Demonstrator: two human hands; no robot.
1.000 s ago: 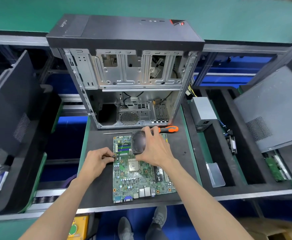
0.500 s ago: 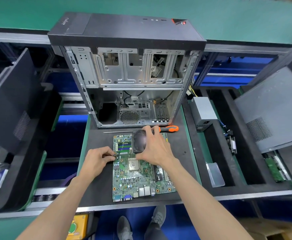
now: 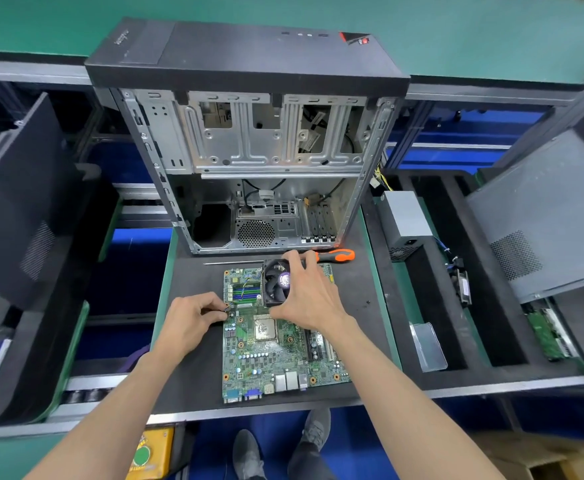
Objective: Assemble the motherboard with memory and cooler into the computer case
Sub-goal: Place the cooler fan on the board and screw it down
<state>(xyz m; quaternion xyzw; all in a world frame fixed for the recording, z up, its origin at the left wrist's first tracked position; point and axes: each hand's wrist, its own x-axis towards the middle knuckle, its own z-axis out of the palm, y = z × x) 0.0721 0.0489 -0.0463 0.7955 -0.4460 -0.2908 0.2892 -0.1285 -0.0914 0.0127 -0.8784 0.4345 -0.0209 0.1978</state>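
Head view. Dark counter (image 3: 193, 341): motherboard (image 3: 276, 355) flat, just before open computer case (image 3: 249, 161). Right hand (image 3: 313, 299), grip curled round cooler (image 3: 276, 282), tilted above bare CPU (image 3: 265, 328). Left hand (image 3: 188, 322) pinches fan lead at board's left edge. Step: cooler fitting. Next: seat squarely over CPU.

the right hand (image 3: 309, 296) covers the right side of the cooler (image 3: 277, 283) and part of the screwdriver (image 3: 332, 255) shaft. what the left hand (image 3: 193, 318) pinches at the motherboard (image 3: 276, 358) edge is too small to tell. the side panels at far left (image 3: 17, 202) and right (image 3: 553, 209) are cut by the frame edges. lettering on the case (image 3: 245, 60) top is blurred.
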